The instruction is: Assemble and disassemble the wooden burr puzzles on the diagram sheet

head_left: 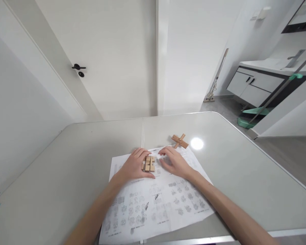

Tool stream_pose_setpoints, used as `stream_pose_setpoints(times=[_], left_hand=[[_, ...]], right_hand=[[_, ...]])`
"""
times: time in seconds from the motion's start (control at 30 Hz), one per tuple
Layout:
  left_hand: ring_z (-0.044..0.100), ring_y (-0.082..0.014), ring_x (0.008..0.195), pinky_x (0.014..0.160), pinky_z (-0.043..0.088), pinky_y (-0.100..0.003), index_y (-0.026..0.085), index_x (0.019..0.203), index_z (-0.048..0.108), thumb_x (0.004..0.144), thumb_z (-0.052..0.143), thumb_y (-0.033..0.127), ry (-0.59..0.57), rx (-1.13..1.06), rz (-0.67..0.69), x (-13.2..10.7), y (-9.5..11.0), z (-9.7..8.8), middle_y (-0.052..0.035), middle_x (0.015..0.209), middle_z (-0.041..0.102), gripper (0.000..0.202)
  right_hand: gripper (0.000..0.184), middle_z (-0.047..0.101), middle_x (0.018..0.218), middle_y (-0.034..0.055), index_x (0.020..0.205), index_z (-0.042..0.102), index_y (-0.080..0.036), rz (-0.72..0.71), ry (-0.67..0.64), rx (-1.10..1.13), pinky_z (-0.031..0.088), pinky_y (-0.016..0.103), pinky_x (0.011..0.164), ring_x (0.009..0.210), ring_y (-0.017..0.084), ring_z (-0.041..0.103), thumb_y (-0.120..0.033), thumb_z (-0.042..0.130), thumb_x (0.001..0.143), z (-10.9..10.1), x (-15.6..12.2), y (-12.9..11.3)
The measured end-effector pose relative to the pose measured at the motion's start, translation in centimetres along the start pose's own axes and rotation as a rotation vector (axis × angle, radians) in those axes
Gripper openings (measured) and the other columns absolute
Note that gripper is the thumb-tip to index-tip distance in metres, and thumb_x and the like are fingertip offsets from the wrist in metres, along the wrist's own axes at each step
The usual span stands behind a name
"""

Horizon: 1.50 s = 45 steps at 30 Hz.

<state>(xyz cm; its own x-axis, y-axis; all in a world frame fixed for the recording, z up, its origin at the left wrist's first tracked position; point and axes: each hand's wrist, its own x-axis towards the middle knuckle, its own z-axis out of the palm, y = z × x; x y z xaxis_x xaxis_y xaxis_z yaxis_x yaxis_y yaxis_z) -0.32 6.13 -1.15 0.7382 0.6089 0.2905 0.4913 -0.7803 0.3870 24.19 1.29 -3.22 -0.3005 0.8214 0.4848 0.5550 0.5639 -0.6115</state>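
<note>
Wooden block [150,164] is cupped by L hand [137,164], betw. fingers & thumb; firmness of grip can't be judged. R hand [175,162] is held just beside, thumb & fingers parted. Room's given by tabletop [66,163] L/R; wooden cross [180,141] is set just beyond R hand. Block's L end's hidden; sheet's [165,217] print's blurred.

gap between blocks [150,164] and right hand [176,162], wooden cross [180,141] beyond
</note>
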Motion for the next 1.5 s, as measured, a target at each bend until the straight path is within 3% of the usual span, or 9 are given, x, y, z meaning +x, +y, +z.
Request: stream_pose_setpoints(times=[0.1, 0.27, 0.5, 0.67, 0.77, 0.97, 1.2, 1.4, 1.5], left_hand=[[0.055, -0.0335, 0.114, 0.097, 0.048, -0.047, 0.023, 0.129, 0.056, 0.060, 0.085, 0.068, -0.020, 0.002, -0.045, -0.8, -0.6, -1.1, -0.0113, 0.122, 0.059, 0.088], [0.056, -0.0314, 0.111, 0.095, 0.050, -0.045, 0.025, 0.118, 0.064, 0.065, 0.084, 0.060, -0.050, -0.002, -0.052, -1.1, -1.2, -2.1, -0.0086, 0.116, 0.058, 0.067], [0.056, -0.0284, 0.109, 0.094, 0.050, -0.041, 0.027, 0.115, 0.065, 0.067, 0.085, 0.057, -0.070, -0.047, -0.071, -1.0, -1.3, -2.3, -0.0065, 0.113, 0.058, 0.060], [0.059, -0.0247, 0.094, 0.083, 0.052, -0.038, 0.028, 0.119, 0.064, 0.064, 0.087, 0.057, -0.052, -0.184, -0.111, -1.0, -1.1, -2.7, -0.0052, 0.107, 0.063, 0.066], [0.057, -0.0181, 0.078, 0.075, 0.052, -0.033, 0.028, 0.126, 0.060, 0.066, 0.087, 0.055, 0.017, -0.308, -0.173, -1.0, -1.1, -2.6, -0.0008, 0.092, 0.063, 0.071], [0.056, -0.0133, 0.065, 0.067, 0.053, -0.029, 0.026, 0.134, 0.054, 0.075, 0.082, 0.048, 0.135, -0.496, -0.259, -0.6, -0.1, -1.1, 0.0026, 0.078, 0.062, 0.069], [0.054, -0.0105, 0.058, 0.061, 0.049, -0.024, 0.022, 0.137, 0.050, 0.081, 0.076, 0.039, 0.146, -0.496, -0.321, -0.3, 1.7, 0.3, 0.0046, 0.072, 0.062, 0.064], [0.051, -0.0100, 0.056, 0.060, 0.047, -0.021, 0.026, 0.138, 0.048, 0.082, 0.075, 0.039, 0.182, -0.333, -0.260, -0.7, 2.0, 1.6, 0.0080, 0.068, 0.056, 0.063], [0.051, -0.0096, 0.056, 0.062, 0.047, -0.021, 0.028, 0.137, 0.048, 0.083, 0.073, 0.034, 0.227, -0.231, -0.215, -0.8, 2.3, 2.1, 0.0089, 0.068, 0.055, 0.060]], right_hand=[[0.042, 0.060, 0.119, 0.0111, 0.130, 0.052, -0.028, -0.037, -0.061, 0.038, 0.054, 0.048, 0.088, 0.107, 0.031, 0.060, -0.033, 0.066, 0.091, 0.6, -0.1, -0.4], [0.071, 0.054, 0.125, 0.0146, 0.143, 0.043, -0.028, -0.053, -0.090, -0.001, 0.053, 0.055, 0.092, 0.115, 0.036, 0.054, -0.043, 0.077, 0.082, 1.9, -0.4, -0.3], [0.054, 0.058, 0.121, 0.0123, 0.122, 0.056, -0.027, 0.019, -0.066, 0.064, 0.051, 0.053, 0.093, 0.114, 0.035, 0.055, -0.039, 0.082, 0.076, 2.0, -0.3, -0.6], [0.042, 0.063, 0.118, 0.0073, 0.106, 0.050, -0.025, 0.223, 0.039, 0.322, 0.052, 0.042, 0.085, 0.102, 0.026, 0.062, -0.035, 0.077, 0.076, 1.2, 0.0, -1.0], [0.042, 0.064, 0.115, 0.0056, 0.106, 0.047, -0.025, 0.254, 0.108, 0.439, 0.051, 0.036, 0.078, 0.092, 0.021, 0.063, -0.030, 0.076, 0.076, 1.2, 0.2, -0.9], [0.048, 0.058, 0.081, -0.0023, 0.122, 0.053, -0.025, 0.266, 0.108, 0.487, 0.051, 0.034, 0.075, 0.076, 0.019, 0.058, -0.034, 0.075, 0.080, 1.1, 0.2, -1.2], [0.051, 0.053, 0.081, -0.0007, 0.124, 0.062, -0.024, 0.189, 0.101, 0.360, 0.048, 0.032, 0.071, 0.074, 0.019, 0.053, -0.043, 0.078, 0.080, 0.9, 0.0, -2.1], [0.048, 0.064, 0.098, 0.0050, 0.120, 0.064, -0.024, 0.177, 0.132, 0.367, 0.051, 0.034, 0.076, 0.084, 0.022, 0.060, -0.044, 0.079, 0.079, 1.1, 0.1, -2.1], [0.048, 0.065, 0.096, 0.0050, 0.121, 0.064, -0.023, 0.171, 0.141, 0.353, 0.051, 0.034, 0.077, 0.085, 0.022, 0.061, -0.044, 0.079, 0.080, 1.3, 0.1, -2.0]])
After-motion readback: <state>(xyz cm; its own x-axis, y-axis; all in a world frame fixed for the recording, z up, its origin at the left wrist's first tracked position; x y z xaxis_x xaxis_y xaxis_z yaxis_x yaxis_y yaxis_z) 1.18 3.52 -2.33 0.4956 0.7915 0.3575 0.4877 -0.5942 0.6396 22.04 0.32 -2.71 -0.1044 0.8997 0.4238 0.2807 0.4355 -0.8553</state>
